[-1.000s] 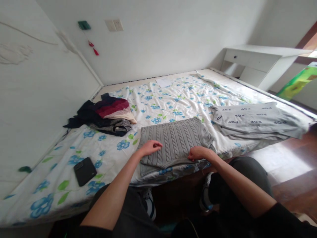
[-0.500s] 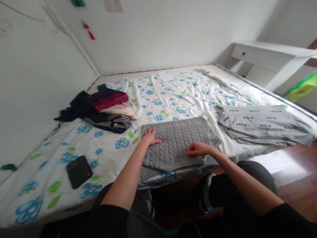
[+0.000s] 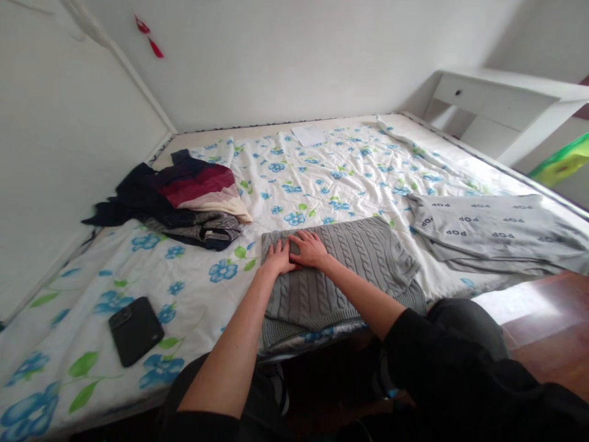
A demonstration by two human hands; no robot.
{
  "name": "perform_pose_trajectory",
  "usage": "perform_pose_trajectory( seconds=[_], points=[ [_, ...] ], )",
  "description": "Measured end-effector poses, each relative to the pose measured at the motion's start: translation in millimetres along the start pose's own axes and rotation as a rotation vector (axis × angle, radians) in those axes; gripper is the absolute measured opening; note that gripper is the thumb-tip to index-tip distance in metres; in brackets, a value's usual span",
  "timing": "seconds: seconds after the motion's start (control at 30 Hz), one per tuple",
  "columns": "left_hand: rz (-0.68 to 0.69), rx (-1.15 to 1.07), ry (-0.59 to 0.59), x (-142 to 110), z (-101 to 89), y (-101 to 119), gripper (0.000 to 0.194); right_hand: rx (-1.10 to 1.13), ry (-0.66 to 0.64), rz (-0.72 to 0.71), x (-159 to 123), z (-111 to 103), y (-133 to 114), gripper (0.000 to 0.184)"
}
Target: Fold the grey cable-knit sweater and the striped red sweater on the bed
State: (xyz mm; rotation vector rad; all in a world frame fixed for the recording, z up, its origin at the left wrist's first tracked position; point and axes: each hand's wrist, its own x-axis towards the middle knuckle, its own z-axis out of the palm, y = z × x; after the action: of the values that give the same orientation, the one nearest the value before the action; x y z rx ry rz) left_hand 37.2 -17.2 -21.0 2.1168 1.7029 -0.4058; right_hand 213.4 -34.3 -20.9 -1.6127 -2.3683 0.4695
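Both bare hands lie on a gray cable-knit garment [image 3: 361,245] at the middle of the near edge of a flower-sheeted bed [image 3: 350,184], as I work through the head camera from a distance. My left hand [image 3: 276,260] rests open with its fingers spread, toward the knit's far left corner; my right hand [image 3: 309,248], open too with fingers slightly bent, lies against it, palm down. I see neither hand gripping the cloth.

By my reading, the knit is largely folded: it lies doubled in a compact panel, though its ribbed lower layers show unevenly along the near edge, and its right side sits in loose, staggered layers. Toward the right end of that edge, a pale gray garment printed "POP" [image 3: 497,221] lies flat and layered, apparently folded, though loosely. Against the left edge, a rumpled clothes pile [image 3: 197,187] in navy, maroon and cream appears unfolded. A black phone [image 3: 136,331] lies nearer the near left corner, and white paper [image 3: 308,135] near the far edge.
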Motion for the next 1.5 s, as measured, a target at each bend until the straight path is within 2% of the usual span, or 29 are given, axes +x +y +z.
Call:
perform_pose_trajectory(
  seconds=[0.13, 0.23, 0.33, 0.5, 0.63, 0.7, 0.77, 0.9, 0.97, 1.03, 1.07, 1.13, 1.23, 1.3, 1.37, 1.5],
  points=[
    [0.005, -0.019, -0.003, 1.2, -0.2, -4.0, 0.139, -0.027, -0.082, -0.037, 6.0, 9.9, 16.6, 0.080],
    [0.010, -0.024, 0.002, 0.2, -1.3, -5.3, 0.135, -0.015, -0.137, -0.081, 1.1, 2.3, 35.9, 0.082],
    [0.007, -0.023, 0.001, -0.1, -1.8, -7.0, 0.135, 0.003, -0.180, -0.076, -9.8, -12.6, 66.0, 0.084],
    [0.036, -0.036, 0.006, 2.1, -1.6, -10.3, 0.136, 0.010, -0.218, 0.031, -46.7, -47.2, 148.0, 0.091],
    [0.024, -0.035, 0.001, 0.6, -3.8, -9.1, 0.137, -0.011, -0.258, 0.227, -81.2, -78.0, 222.2, 0.083],
    [0.014, -0.033, -0.006, -0.8, -5.1, -8.0, 0.136, -0.009, -0.250, 0.353, -94.2, -87.7, 250.3, 0.078],
    [0.013, -0.032, -0.004, -1.2, -5.7, -7.5, 0.135, 0.008, -0.223, 0.423, -102.7, -91.2, 268.4, 0.076],
    [0.017, -0.027, 0.015, 1.0, -4.0, -8.5, 0.137, 0.055, -0.073, 0.424, -105.1, -88.7, 281.7, 0.075],
    [0.017, -0.022, 0.019, 2.3, -3.0, -9.1, 0.139, 0.050, 0.061, 0.545, -100.9, -90.1, 285.7, 0.078],
    [0.016, -0.017, 0.022, 2.8, -2.7, -9.0, 0.138, 0.055, 0.161, 0.724, -95.3, -95.0, 292.0, 0.082],
    [0.016, -0.016, 0.023, 2.7, -2.9, -8.7, 0.137, 0.084, 0.168, 0.796, -92.5, -98.0, 295.7, 0.081],
    [0.012, -0.017, 0.022, 1.8, -4.1, -7.7, 0.136, 0.212, 0.101, 0.872, -87.4, -103.2, 302.8, 0.072],
    [0.005, -0.019, 0.013, -0.2, -6.8, -6.1, 0.136, 0.438, -0.036, 0.908, -82.8, -105.7, 309.5, 0.058],
    [0.001, -0.014, 0.008, -1.4, -8.6, -5.4, 0.135, 0.554, -0.054, 0.926, -81.0, -105.7, 312.1, 0.052],
    [0.000, -0.009, 0.011, -2.0, -9.8, -5.3, 0.133, 0.603, 0.039, 0.938, -78.6, -107.0, 314.8, 0.051],
    [0.026, -0.001, 0.039, -1.5, -9.8, -6.0, 0.132, 0.470, 0.383, 0.884, -70.6, -112.0, 319.1, 0.056]
  ],
)
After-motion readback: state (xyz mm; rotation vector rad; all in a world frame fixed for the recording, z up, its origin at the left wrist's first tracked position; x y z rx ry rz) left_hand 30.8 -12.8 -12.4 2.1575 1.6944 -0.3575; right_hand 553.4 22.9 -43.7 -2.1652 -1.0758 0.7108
